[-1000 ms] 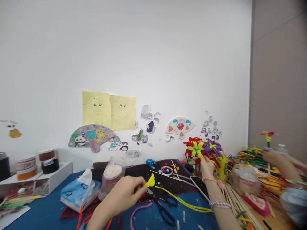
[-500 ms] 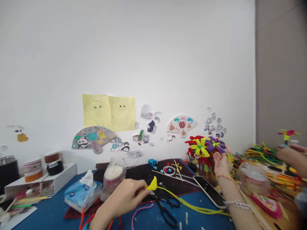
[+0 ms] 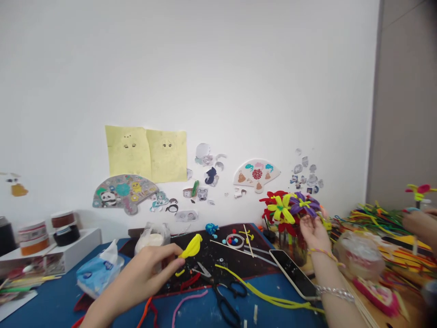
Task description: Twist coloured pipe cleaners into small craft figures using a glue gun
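My left hand pinches a yellow fuzzy pipe-cleaner petal between thumb and fingers, raised above the dark mat. Below it lie black-handled scissors with their blades apart. Long yellow pipe cleaners stretch across the blue table to the right. My right hand is at a purple pipe-cleaner flower, palm turned up and fingers curled against its petals. That flower stands in a clear container with a yellow flower and red flowers.
A phone lies by my right forearm. Tissues and a plastic-wrapped tub stand left. Small pom-poms fill a round dish. Colourful pipe cleaners pile up at right, where another person's hand holds a flower.
My left hand has lifted the yellow petal up and leftward, away from the scissors and the long yellow pipe cleaners. My right hand stays at the purple flower. The view has shifted slightly.
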A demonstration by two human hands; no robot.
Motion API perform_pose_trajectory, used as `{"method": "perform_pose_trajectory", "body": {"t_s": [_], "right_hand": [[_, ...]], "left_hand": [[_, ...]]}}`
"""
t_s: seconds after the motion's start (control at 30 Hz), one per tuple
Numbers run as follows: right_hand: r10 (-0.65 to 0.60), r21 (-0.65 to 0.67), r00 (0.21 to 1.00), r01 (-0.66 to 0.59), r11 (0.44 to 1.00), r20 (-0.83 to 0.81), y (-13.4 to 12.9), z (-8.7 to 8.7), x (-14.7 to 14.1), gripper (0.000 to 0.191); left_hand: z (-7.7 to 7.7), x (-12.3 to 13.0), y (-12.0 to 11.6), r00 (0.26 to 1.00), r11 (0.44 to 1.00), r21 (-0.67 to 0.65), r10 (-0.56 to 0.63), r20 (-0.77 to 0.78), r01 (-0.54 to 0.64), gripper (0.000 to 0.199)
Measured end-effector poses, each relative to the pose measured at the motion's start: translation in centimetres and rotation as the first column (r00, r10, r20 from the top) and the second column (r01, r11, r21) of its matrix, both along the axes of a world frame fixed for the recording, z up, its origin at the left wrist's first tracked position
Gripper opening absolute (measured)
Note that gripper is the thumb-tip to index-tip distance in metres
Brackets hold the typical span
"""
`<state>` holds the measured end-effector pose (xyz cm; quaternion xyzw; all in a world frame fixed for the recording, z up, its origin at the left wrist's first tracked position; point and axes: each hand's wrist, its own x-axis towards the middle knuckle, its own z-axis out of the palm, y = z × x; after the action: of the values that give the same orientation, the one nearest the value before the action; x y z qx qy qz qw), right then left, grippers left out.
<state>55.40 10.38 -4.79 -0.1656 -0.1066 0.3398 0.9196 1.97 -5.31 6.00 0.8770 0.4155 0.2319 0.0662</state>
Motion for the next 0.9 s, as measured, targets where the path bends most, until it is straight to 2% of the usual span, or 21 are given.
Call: {"method": "perform_pose_trajectory", "body": {"t_s": [0.27,0.43,0.57,0.67,0.8,0.9], "right_hand": [[-0.023,0.021,1.000,0.023,1.000,-0.008,-0.5,0.8,-0.9,0.018],[-0.037,0.022,0.998,0.036,0.999,0.054,-0.8,1.1,-1.4,0.018],[-0.066,-0.023,0.992,0.069,0.997,0.109,-0.7,0.6,-1.6,0.017],[-0.109,-0.109,0.982,0.127,0.986,0.154,-0.6,-0.4,-1.5,0.018],[-0.195,-0.266,0.949,0.260,0.928,0.246,-0.5,-1.9,-1.2,0.018],[-0.289,-0.362,0.892,0.411,0.837,0.347,-0.2,-2.6,-1.4,0.019]], "left_hand": [[0.4,-0.4,-0.7,1.000,1.000,-0.014,0.006,0.002,-0.006,0.031],[0.2,-0.9,-0.7,1.000,1.000,-0.009,0.010,0.000,-0.010,0.031],[0.1,-0.9,-0.6,1.000,1.000,0.000,0.012,0.000,-0.012,0.031],[0.2,-0.7,-0.6,1.000,1.000,-0.005,0.009,-0.004,-0.009,0.032],[0.2,-0.7,-0.6,1.000,1.000,-0.003,0.003,-0.004,-0.003,0.032],[0.1,-0.8,-0.4,1.000,1.000,-0.001,0.014,-0.022,-0.014,0.033]]}}
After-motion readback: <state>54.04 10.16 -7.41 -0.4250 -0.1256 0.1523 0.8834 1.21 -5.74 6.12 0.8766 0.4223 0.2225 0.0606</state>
